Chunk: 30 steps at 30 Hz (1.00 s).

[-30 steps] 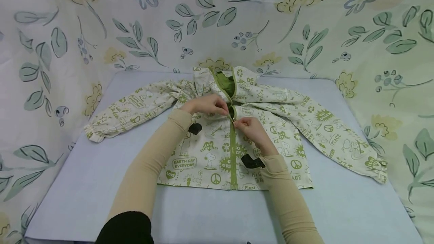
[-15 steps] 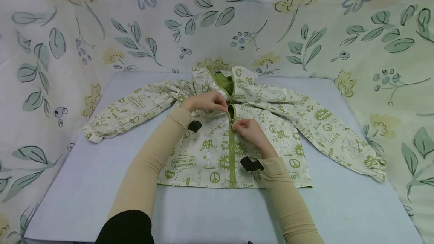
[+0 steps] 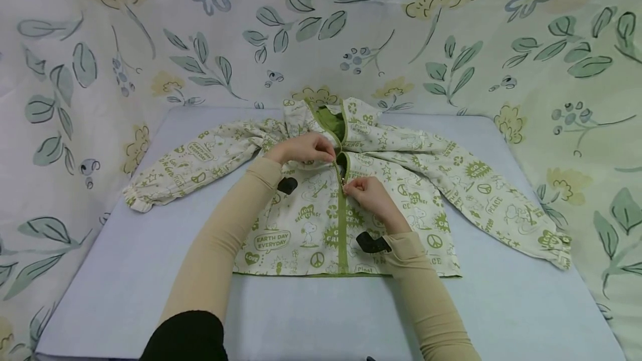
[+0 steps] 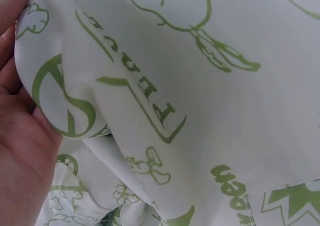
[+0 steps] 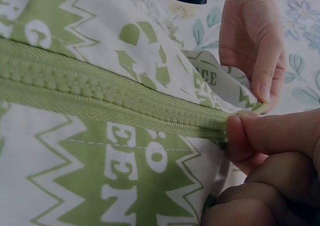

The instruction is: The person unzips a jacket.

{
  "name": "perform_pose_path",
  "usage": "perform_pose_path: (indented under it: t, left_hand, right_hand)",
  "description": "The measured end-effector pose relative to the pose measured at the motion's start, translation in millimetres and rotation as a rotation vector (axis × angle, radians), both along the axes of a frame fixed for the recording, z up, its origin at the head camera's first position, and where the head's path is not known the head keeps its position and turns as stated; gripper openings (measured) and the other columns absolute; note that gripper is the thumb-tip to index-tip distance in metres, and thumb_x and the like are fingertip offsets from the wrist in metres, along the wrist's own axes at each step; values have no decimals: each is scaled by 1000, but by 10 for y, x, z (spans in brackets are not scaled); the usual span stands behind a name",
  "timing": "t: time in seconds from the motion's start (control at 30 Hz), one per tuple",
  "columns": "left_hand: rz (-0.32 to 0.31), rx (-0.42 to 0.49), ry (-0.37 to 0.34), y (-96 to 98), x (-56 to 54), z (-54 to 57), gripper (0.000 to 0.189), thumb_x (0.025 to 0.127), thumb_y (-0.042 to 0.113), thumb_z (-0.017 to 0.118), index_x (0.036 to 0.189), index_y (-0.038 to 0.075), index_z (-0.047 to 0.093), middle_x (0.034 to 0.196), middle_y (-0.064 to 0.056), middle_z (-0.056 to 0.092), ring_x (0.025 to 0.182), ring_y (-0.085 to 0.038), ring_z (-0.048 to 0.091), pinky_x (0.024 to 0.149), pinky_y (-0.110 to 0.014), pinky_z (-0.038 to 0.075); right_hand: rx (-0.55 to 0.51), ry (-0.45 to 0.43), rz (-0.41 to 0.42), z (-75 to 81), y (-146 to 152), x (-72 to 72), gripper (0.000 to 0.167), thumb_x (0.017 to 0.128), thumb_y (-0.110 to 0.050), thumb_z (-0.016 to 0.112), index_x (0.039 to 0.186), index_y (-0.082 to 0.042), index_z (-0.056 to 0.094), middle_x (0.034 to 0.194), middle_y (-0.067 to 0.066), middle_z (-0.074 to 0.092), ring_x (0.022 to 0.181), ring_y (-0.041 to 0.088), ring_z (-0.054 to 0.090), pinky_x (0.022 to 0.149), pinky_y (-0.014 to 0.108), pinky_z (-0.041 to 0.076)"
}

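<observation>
A white hooded jacket (image 3: pixel 308 233) with green prints lies front up, its sleeves spread. Its green zipper (image 5: pixel 100 90) is joined from the hem up to the chest and parted above. My right hand (image 3: pixel 370 193) pinches the zipper pull at the top of the joined teeth; in the right wrist view its thumb and curled fingers (image 5: pixel 250 186) hide the slider. Just above and to the left, my left hand (image 3: pixel 307 149) pinches the jacket's front edge beside the zipper and holds it up. The left wrist view shows cloth draped from the left hand (image 4: pixel 25 151).
The jacket lies on a pale padded table (image 3: pixel 125 294). A floral cloth (image 3: pixel 321 27) hangs behind and at both sides. The left sleeve in view (image 3: pixel 200 155) and the right one (image 3: pixel 491 199) reach toward the table's sides. Each wrist carries a black camera mount (image 3: pixel 372 242).
The view shifts slightly. My right hand moves very little, still pinching the zipper pull, and my left hand keeps its pinch on the front edge.
</observation>
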<state>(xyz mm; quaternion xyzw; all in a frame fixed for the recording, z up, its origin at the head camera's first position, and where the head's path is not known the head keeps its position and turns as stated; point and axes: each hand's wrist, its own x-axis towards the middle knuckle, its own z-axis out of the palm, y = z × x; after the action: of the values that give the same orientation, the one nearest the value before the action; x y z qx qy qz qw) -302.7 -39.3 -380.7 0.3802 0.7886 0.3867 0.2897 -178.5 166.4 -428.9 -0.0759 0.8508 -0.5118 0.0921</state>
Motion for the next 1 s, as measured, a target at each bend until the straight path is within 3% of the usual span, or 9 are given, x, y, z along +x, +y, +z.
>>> perform_pose_path:
  t: [0.07, 0.13, 0.23, 0.3, 0.47, 0.63, 0.87, 1.0]
  left_hand:
    - [4, 2, 2, -6, -7, -1, 18, 95, 17, 55, 102, 4, 66, 96, -7, 62, 70, -17, 45, 66, -32, 40]
    - [12, 4, 0, -9, -8, 5, 18, 95, 17, 55, 102, 5, 66, 96, -7, 62, 66, -17, 43, 64, -32, 40]
    - [26, 3, 4, -13, -7, 12, 19, 96, 18, 54, 103, 5, 67, 95, -7, 62, 59, -16, 39, 61, -32, 38]
    - [40, -3, 8, -15, -4, 19, 19, 96, 19, 54, 104, 6, 66, 95, -7, 62, 57, -15, 38, 60, -32, 38]
    - [56, -9, 17, -20, -6, 29, 20, 96, 19, 54, 105, 6, 66, 96, -7, 62, 58, -15, 38, 62, -33, 39]
    - [61, -6, 32, -30, -19, 25, 20, 96, 18, 53, 106, 5, 66, 97, -7, 62, 59, -16, 39, 63, -33, 39]
    - [75, 6, 50, -47, -31, 24, 22, 96, 16, 54, 108, 1, 64, 99, -7, 62, 70, -21, 47, 68, -33, 42]
    - [74, 10, 63, -53, -38, 18, 22, 96, 16, 54, 108, 1, 64, 98, -7, 62, 70, -20, 47, 67, -32, 42]
  right_hand:
    - [-3, 5, 7, 3, 4, 5, 23, 94, -12, 54, 83, 2, 70, 95, 12, 66, 39, 10, 25, 43, 26, 28]
    - [2, 8, 19, 5, 7, 11, 24, 94, -13, 55, 81, 1, 69, 78, 8, 64, 39, 10, 24, 43, 26, 28]
    - [10, 7, 30, 6, 12, 19, 25, 94, -14, 55, 78, 0, 68, 54, 2, 47, 39, 11, 23, 44, 27, 28]
    - [14, 4, 37, 3, 16, 21, 26, 94, -15, 54, 77, -2, 68, 49, 0, 39, 39, 11, 23, 45, 27, 29]
    - [5, 16, 59, 11, 22, 41, 25, 94, -14, 54, 80, 0, 70, 50, -2, 44, 38, 12, 23, 45, 29, 30]
    - [6, -7, 52, 8, 11, 62, 25, 94, -16, 55, 84, 1, 70, 43, -3, 31, 38, 10, 22, 42, 27, 27]
    - [34, -37, 38, -31, -12, 98, 23, 93, -13, 55, 84, 1, 70, 49, -5, 35, 42, 10, 23, 45, 26, 27]
    - [16, -48, 49, 4, -25, 143, 22, 94, -13, 54, 87, 2, 69, 44, -6, 28, 40, 8, 21, 42, 24, 24]
